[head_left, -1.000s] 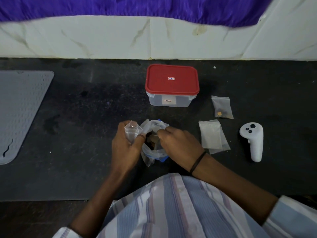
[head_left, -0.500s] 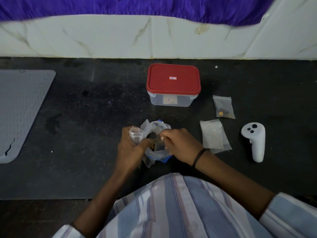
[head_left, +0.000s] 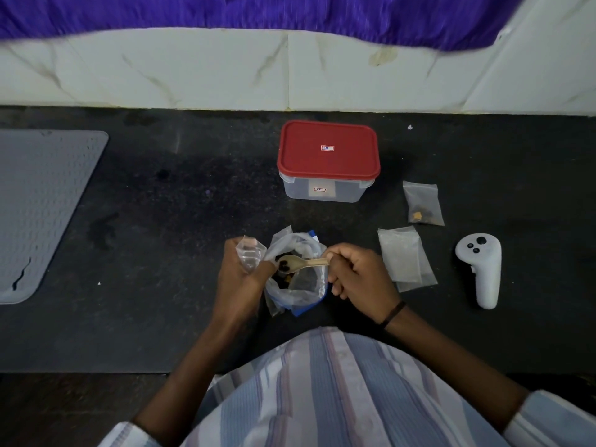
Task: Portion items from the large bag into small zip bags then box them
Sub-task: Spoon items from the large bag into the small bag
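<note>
The right hand (head_left: 358,279) is curling its fingers round the handle of a small pale wooden spoon (head_left: 298,263), pinching it near the end, with the spoon's bowl carrying a few dark pieces and hanging over the mouth of the large clear plastic bag with blue trim (head_left: 298,279). That large bag is standing open on the black bench (head_left: 180,246) between the two hands, and more dark pieces are showing inside it. The left hand (head_left: 240,279) is gripping a small clear zip bag (head_left: 248,254), its fingers closed round the lower part while the bag's open top is sticking up just beside the large bag's rim and close to the spoon's tip.

Farther back on the bench, a clear rectangular plastic box with a red lid (head_left: 327,159) is sitting with the lid on. To the right of it, a small zip bag holding a few dark and yellow pieces (head_left: 422,204) is lying flat. Nearer the right hand, a little stack of flat clear zip bags (head_left: 404,258) is lying on the bench, and a white handheld controller (head_left: 480,269) is lying beside that stack. A grey perforated mat (head_left: 38,204) is lying at the far left.
</note>
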Demonstrator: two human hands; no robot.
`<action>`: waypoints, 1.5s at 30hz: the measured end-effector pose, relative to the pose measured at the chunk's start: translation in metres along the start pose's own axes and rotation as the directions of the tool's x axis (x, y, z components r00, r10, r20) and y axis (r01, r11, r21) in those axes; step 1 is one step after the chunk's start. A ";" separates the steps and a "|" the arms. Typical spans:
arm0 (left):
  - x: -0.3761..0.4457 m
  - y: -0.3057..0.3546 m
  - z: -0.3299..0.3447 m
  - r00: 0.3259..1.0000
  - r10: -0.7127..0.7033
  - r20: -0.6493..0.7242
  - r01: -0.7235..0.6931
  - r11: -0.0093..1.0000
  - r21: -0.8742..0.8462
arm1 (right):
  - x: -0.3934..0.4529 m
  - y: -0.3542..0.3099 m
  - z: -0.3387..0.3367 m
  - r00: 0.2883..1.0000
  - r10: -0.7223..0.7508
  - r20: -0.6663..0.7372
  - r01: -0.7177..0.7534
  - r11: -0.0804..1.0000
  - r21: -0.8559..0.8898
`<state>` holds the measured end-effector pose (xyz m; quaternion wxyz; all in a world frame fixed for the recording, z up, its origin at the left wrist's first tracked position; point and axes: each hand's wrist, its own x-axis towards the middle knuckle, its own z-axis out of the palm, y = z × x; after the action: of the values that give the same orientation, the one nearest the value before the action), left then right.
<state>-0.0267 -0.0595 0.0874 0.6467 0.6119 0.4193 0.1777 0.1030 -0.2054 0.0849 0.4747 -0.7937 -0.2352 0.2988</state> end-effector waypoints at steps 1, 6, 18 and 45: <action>0.000 0.000 -0.001 1.000 0.020 0.001 -0.020 1.000 0.018 | -0.001 0.000 -0.002 1.000 0.013 -0.012 -0.013 1.000 0.014; -0.004 0.001 -0.005 0.980 0.193 -0.041 -0.188 0.976 0.114 | -0.013 -0.007 -0.017 0.998 0.049 -0.041 -0.047 0.997 0.060; -0.006 0.004 -0.007 0.820 0.552 0.149 -0.569 0.761 0.312 | -0.046 -0.078 -0.041 0.982 -0.119 -0.144 0.156 0.949 0.275; -0.005 0.004 -0.006 0.971 0.240 -0.025 -0.219 0.920 0.326 | -0.025 -0.059 -0.030 0.879 -0.476 -0.021 0.366 0.704 -0.608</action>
<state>-0.0333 -0.0590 0.0937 0.4993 0.7478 0.3886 0.2011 0.1008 -0.2138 0.1548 0.2803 -0.8485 -0.4482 0.0227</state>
